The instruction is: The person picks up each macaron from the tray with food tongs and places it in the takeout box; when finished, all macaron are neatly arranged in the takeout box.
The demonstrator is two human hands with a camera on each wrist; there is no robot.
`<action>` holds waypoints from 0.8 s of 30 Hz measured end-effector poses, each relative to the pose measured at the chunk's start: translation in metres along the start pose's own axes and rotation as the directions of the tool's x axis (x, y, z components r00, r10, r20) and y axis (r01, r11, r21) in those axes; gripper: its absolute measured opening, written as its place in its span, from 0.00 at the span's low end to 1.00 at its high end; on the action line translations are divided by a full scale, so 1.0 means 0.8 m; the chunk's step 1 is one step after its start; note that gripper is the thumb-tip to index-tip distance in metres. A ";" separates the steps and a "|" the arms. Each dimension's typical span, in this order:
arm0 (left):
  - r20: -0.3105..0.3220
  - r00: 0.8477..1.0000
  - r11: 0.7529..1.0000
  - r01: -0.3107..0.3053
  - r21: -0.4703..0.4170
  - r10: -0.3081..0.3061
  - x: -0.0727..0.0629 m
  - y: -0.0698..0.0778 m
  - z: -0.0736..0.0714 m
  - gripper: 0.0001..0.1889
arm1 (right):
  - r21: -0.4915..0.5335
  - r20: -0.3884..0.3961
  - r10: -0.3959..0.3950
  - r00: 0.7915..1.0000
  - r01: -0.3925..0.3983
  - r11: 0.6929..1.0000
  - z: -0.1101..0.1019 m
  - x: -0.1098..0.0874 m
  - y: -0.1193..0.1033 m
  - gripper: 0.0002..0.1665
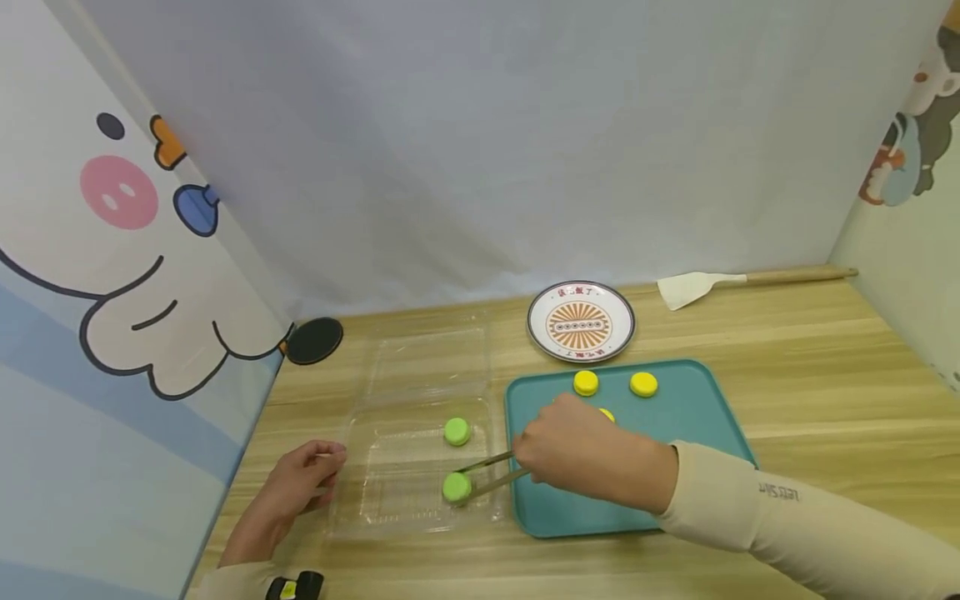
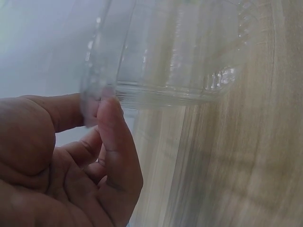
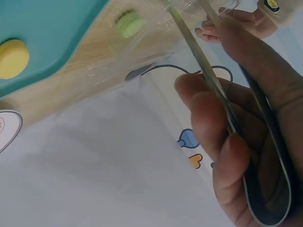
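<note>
My right hand (image 1: 562,437) grips metal tongs (image 3: 204,64) over the left edge of the teal tray. The tong tips reach into a clear plastic box (image 1: 397,467) and stand at a green macaron (image 1: 457,487); whether it touches the box floor I cannot tell. Another green macaron (image 1: 456,432) sits just behind it in the box. At the box's left side is my left hand (image 1: 296,483). In the left wrist view its thumb and finger pinch the rim of the clear box (image 2: 165,56).
The teal tray (image 1: 693,408) bears yellow macarons (image 1: 643,384), partly hidden by my right hand. Behind it lie a patterned plate (image 1: 581,353) and a spatula (image 1: 686,289) with a wooden handle. A black disc (image 1: 315,341) lies at the back left. The box's clear lid (image 1: 431,362) is folded back.
</note>
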State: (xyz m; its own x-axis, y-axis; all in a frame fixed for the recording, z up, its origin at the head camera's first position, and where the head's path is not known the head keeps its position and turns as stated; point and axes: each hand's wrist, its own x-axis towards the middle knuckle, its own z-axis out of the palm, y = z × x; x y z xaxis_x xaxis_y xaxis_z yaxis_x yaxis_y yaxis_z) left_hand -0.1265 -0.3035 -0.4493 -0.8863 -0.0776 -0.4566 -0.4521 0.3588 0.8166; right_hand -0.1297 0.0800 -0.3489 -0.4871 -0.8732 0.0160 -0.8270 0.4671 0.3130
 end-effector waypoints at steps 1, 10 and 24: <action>0.000 1.000 1.000 -0.002 0.001 0.002 0.000 0.000 -0.001 0.19 | -0.005 0.000 0.002 1.000 -0.002 1.000 0.000 0.002 -0.001 0.18; 0.017 1.000 1.000 -0.004 0.001 0.004 -0.003 -0.001 -0.002 0.18 | -0.015 0.064 0.030 0.997 -0.029 0.999 -0.010 0.003 0.002 0.19; 0.011 1.000 1.000 -0.007 0.001 0.007 -0.002 0.000 -0.002 0.19 | 0.069 -0.079 0.049 0.996 -0.044 0.997 -0.004 -0.014 0.029 0.22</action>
State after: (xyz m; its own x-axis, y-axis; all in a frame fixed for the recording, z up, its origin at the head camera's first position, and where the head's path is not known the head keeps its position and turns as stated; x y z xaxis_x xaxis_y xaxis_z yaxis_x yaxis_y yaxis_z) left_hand -0.1252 -0.3046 -0.4484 -0.8883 -0.0652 -0.4546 -0.4458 0.3604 0.8194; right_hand -0.1425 0.1000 -0.3389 -0.5035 -0.8574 0.1067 -0.8221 0.5134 0.2459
